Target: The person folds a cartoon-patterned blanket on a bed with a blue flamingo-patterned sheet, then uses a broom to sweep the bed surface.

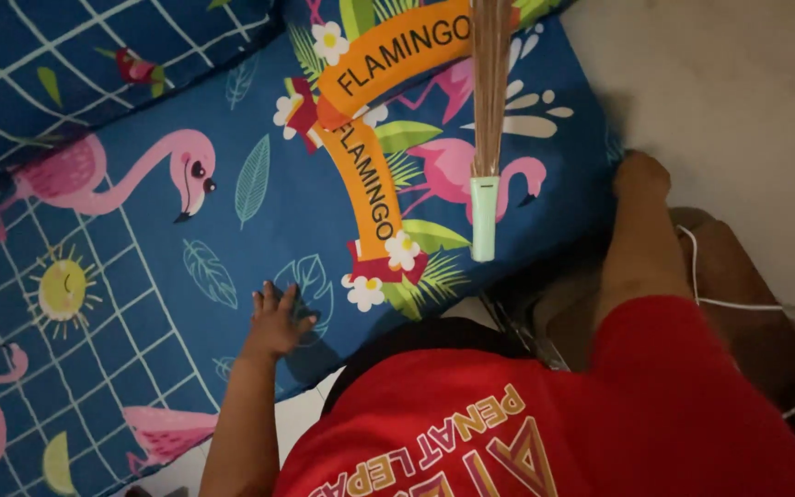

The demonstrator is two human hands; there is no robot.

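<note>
Red short-sleeved shirt (655, 414) with yellow lettering, bare forearms.

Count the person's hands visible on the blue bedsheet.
2: left hand flat on the bedsheet near its front edge; right hand gripping its right edge, fingers hidden.

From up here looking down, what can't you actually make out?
- Right hand: its fingers curl over the far edge of the blue flamingo sheet, so what they grip is hidden.
- Broom: its bristle end is cut off by the top edge of the head view.
- White cable: runs off the right edge.
- Left hand: lies flat; anything beneath its palm is unseen.
</note>
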